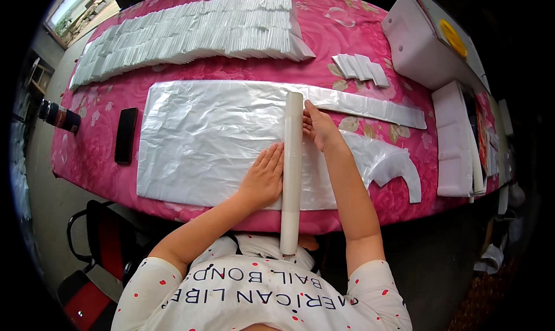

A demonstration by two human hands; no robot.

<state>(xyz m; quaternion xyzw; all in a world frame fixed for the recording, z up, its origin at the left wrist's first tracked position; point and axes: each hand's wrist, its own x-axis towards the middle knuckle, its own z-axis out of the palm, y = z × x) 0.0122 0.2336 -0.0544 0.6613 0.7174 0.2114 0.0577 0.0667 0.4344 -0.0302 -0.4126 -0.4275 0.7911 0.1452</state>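
Observation:
A large white plastic carrier bag (pixel 208 140) lies spread on the table, its two strap handles pointing right. Across it, running from far to near, rests a long pale tube (pixel 292 169), whose near end reaches past the table edge toward my lap. My left hand (pixel 265 175) lies flat on the bag, fingertips beside the tube's left side. On the tube's other side, my right hand (pixel 318 126) has its fingers loosely bent and apart, near the tube's far end. Whether its fingertips touch the tube, I cannot tell. Neither hand grips anything.
Rows of folded white bags (pixel 191 33) cover the far left, and a smaller stack (pixel 361 69) lies far right. A black phone (pixel 126 135) and a dark bottle (pixel 59 116) are at left. White foam boxes (pixel 413 39) stand at right; a red-black chair (pixel 107 238) is lower left.

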